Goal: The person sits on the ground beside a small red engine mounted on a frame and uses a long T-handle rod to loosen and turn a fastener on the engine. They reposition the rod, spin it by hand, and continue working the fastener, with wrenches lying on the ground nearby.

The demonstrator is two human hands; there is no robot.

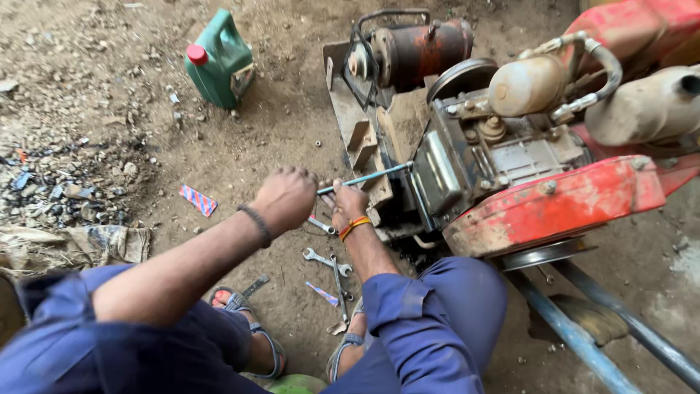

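Observation:
My left hand [286, 195], with a dark band at the wrist, is closed around the near end of a long thin metal rod [375, 175]. My right hand [347, 203], wearing an orange thread bracelet, grips the same rod just beyond it. The rod runs right and slightly up into the side of a dirty red and grey engine [510, 160]. Several spanners [328, 261] lie on the dirt just below my hands, between my knees.
A green oil can [219, 58] with a red cap stands on the dirt at the upper left. A rusty cylinder [415, 47] sits on a metal bracket behind the engine. Blue frame tubes [583, 339] run at lower right. Rubble lies at the left.

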